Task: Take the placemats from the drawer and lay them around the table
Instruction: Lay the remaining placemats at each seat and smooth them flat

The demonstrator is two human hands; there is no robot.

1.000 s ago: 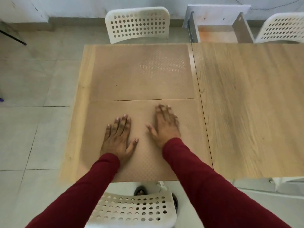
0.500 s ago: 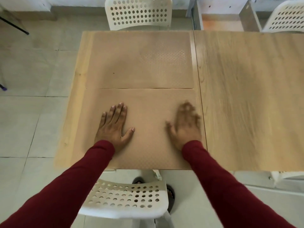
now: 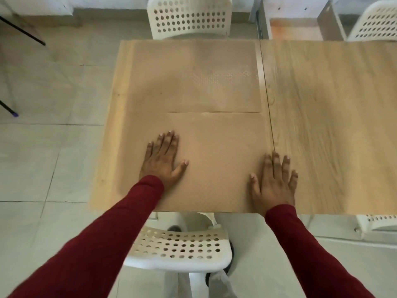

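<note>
Two tan textured placemats lie flat on the left wooden table [image 3: 111, 147]. The far placemat [image 3: 193, 76] sits by the far edge; the near placemat [image 3: 214, 151] touches it and reaches the near edge. My left hand [image 3: 163, 160] presses flat on the near placemat's left part, fingers spread. Over that placemat's right edge lies my right hand [image 3: 274, 181], palm down, its outer fingers on the seam between the two tables. Neither hand holds anything.
A second wooden table [image 3: 333, 125] adjoins on the right. White perforated chairs stand at the far side [image 3: 190, 17], the far right [image 3: 373, 22] and right below me [image 3: 180, 248]. A white drawer unit [image 3: 263, 22] sits beyond the tables on a tiled floor.
My right hand has slid rightward across the near placemat to its right edge. My left hand stayed roughly in place. The view has tilted slightly toward me.
</note>
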